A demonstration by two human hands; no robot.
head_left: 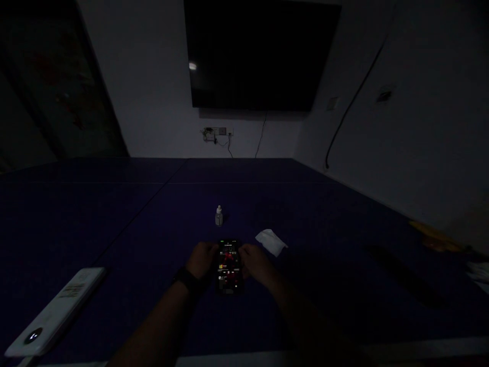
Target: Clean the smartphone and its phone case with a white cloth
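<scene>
A smartphone (228, 267) with a lit screen lies between my two hands, upright as I look at it. My left hand (201, 259), with a dark band on its wrist, is closed on the phone's left edge. On the opposite edge, my right hand (255, 261) grips with thumb and curled fingers. Just beyond the phone stands a small clear bottle (219, 216) with a white top. A crumpled white tissue or wipe (271, 241) lies to the right of it.
The room is dark. A white power bank-like device (57, 313) lies at front left on the blue surface (145, 229). At right are a dark long object (401, 272) and a yellow item (435, 235). A large screen (263, 56) hangs on the far wall above sockets (217, 131).
</scene>
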